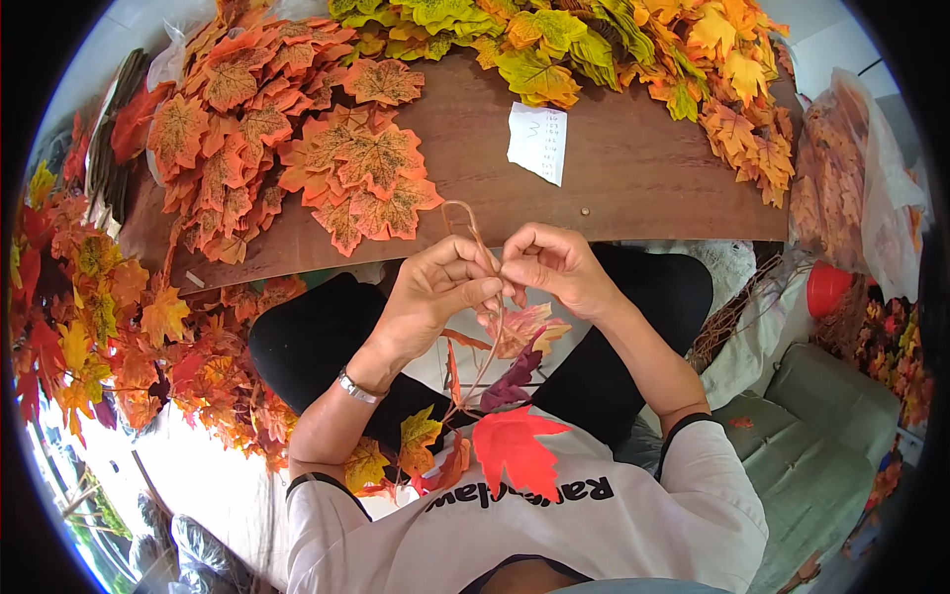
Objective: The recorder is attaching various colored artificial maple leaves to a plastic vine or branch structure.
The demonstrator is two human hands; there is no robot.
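Here we are at the brown table [633, 198], and both hands are meeting over its near edge! The left hand [440, 287] has its thumb and fingers closed on a brown stem [476, 226], whose bare upper end bends over in a hook above the knuckles. Right up against it comes the right hand [562, 269], thumb and forefinger drawn narrow beside the stem; what sits between those tips is too small for me to tell.

Follow the stem down toward the lap and there are the leaves: a pinkish-orange leaf [529, 332] just below the hands, a dark purple leaf [515, 381], then a bright red leaf [517, 453] in front of the white shirt [653, 515], with a yellow leaf [419, 441] to its left.

And what a table! Stacked orange leaves [381, 163] lie to the left, green-yellow leaves [574, 49] along the far side, golden-orange leaves [752, 139] at the right. Between them rests a torn white paper [537, 146]. Off to the right, a clear plastic bag [876, 168] bulges beside a red container [826, 289].
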